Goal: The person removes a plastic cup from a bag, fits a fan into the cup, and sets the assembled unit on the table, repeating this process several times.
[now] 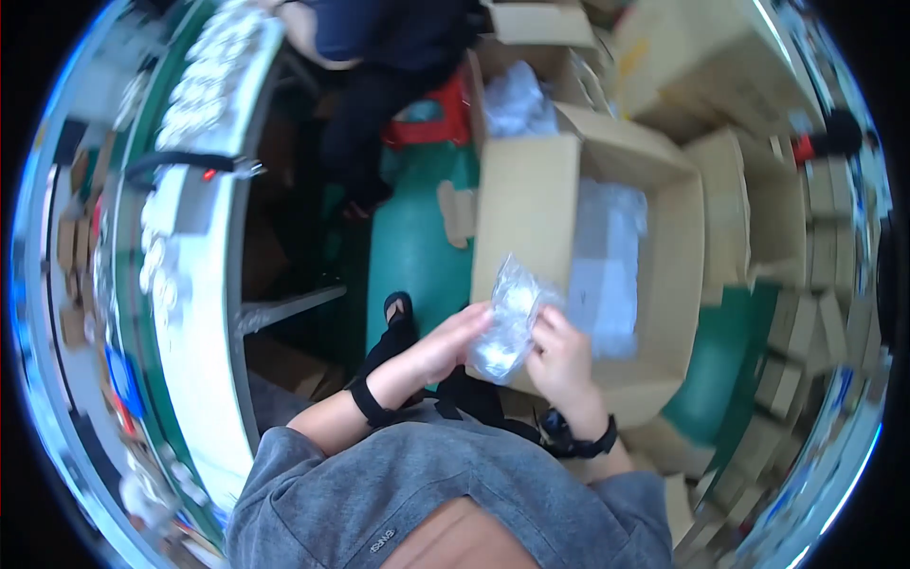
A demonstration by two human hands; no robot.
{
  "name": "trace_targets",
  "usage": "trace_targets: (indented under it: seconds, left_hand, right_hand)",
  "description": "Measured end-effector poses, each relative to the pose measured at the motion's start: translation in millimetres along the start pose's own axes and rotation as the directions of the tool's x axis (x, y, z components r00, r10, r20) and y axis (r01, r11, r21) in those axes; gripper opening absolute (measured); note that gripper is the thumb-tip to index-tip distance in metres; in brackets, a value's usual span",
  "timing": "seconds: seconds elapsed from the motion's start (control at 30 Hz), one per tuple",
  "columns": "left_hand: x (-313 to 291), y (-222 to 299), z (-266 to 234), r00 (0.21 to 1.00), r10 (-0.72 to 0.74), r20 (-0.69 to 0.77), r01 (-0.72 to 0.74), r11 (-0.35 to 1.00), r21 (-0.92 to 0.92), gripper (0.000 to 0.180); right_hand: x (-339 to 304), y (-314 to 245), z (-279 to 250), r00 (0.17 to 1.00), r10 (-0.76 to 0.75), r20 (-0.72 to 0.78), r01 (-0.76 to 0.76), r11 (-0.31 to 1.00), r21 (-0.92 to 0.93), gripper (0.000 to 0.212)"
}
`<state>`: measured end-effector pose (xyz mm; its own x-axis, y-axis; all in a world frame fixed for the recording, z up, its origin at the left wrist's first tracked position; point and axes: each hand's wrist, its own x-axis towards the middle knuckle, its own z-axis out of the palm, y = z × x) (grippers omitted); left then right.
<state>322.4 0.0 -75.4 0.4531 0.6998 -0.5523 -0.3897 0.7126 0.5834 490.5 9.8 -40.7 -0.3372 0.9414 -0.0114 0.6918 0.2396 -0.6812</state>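
A crinkled clear plastic bag (pixel 507 332) is held up in front of me, over the near-left edge of an open cardboard box (pixel 526 209). Something pale shows through the plastic, but its kind is too blurred to make out. My left hand (pixel 455 339) grips the bag's left side, thumb and fingers against the film. At its right edge, the curled fingers of my right hand (pixel 561 356) pinch it. Inside the box lie flat, whitish plastic-wrapped packs (pixel 607 270).
On the left runs a long white workbench (pixel 204 351) with rows of white coiled items (pixel 204 85). A person in dark clothes (pixel 389 57) is beyond it, near a red stool (pixel 436 114). More cardboard boxes (pixel 711 66) crowd the right. Green floor (pixel 417 218) shows between.
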Motion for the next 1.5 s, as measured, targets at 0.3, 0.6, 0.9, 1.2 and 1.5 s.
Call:
trace_targets:
  seconds: [0.3,0.6,0.9,1.2,1.5]
  left_hand:
    - [-140.5,-6.1,-137.3,0.813,0.327,-0.483,-0.488,0.833,-0.258,0.037]
    - [-322.9,-0.2,-272.0,0.344,0.525,-0.778,-0.897,0.427,-0.109,0.031]
    - [-414.7,-31.1,-390.5,-0.504,0.513,-0.695,0.119,0.838,0.532,0.022]
    - [-425.2,-7.0,-394.6,-0.339,0.896,-0.286,0.778,0.438,0.450,0.017]
    - [-430.3,-2.3,-375.0,-0.452,0.811,-0.371,0.667,0.584,0.463,0.020]
  right_hand:
    - [35.7,-128.8,154.0,0.872,-0.145,0.468,-0.328,0.536,0.778,0.023]
    - [98.4,-311.2,321.5,0.522,-0.162,0.837,-0.834,0.108,0.541,0.023]
    - [125.4,-359.4,384.4,0.359,-0.120,0.926,-0.905,0.195,0.377,0.021]
    - [152.2,-373.2,413.0,0.240,-0.194,0.951,-0.891,0.344,0.295,0.019]
    - [132.8,-387.5,469.9,-0.115,-0.164,0.980,-0.877,0.480,-0.022,0.024]
